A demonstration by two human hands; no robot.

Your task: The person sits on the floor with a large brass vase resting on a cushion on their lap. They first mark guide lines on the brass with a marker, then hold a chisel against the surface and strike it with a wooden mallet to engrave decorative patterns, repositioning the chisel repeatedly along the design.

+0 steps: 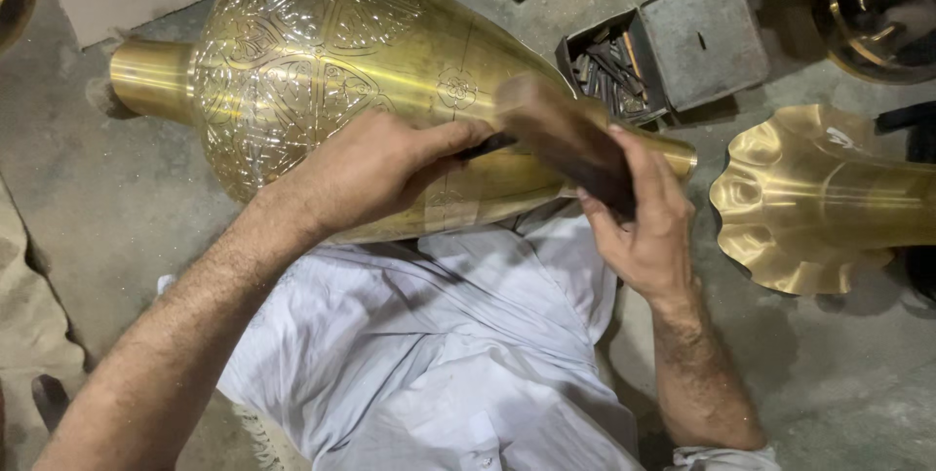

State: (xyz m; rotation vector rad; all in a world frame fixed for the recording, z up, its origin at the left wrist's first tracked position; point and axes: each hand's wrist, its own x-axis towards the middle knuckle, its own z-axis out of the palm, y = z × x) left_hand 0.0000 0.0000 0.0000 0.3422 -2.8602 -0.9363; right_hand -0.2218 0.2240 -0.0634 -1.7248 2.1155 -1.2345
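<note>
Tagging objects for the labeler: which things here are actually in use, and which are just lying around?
In use:
- brass vase, lying across the lap
- left hand, pressing a thin dark tool to the vase
- right hand, gripping a wooden mallet

Lying about:
- open metal box of small tools
- fluted brass piece
- another brass vessel, top right

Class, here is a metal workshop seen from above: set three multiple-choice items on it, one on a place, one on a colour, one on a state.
1. Where is the box of small tools?
A. on the floor beyond the vase
B. on the lap
C. inside the vase

2. What colour is the vase?
A. silver
B. brass gold
C. black

3. How does the vase lie?
A. upright
B. hanging
C. on its side

Key: 1 A, it sits on the grey floor. 2 B, its engraved body gleams gold. 3 C, it rests across the lap under the left hand, while the right hand grips a dark mallet.
</note>
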